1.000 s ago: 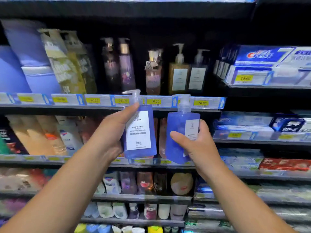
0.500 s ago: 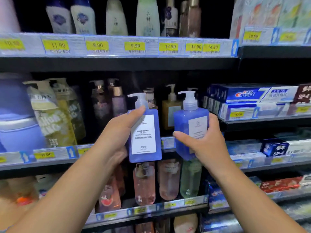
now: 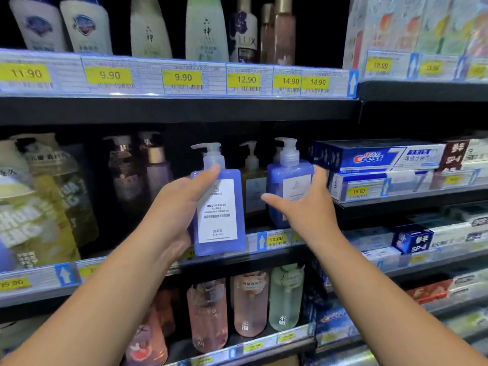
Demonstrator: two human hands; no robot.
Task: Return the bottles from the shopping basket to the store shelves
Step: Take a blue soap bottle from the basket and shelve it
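Our left hand (image 3: 177, 207) grips a translucent blue square plastic pump bottle (image 3: 219, 215) w/ white label, thumb across its shoulder, fingers behind. It hangs in front of the middle shelf (image 3: 276, 240), at the front edge, base not on it. Our right hand (image 3: 306, 210) wraps a matching blue plastic pump bottle (image 3: 289, 180) nr the shelf's right end, just beside the blue-and-white toothpaste boxes (image 3: 375, 157). Its base is hidden, so we can't tell if it's seated. Risks, as we judge them:
- a base catching the front edge & tipping out
- pump heads knocking the amber pump bottles (image 3: 253, 186) behind
- the two blue bottles bumping
- smooth plastic slipping from a one-handed grip
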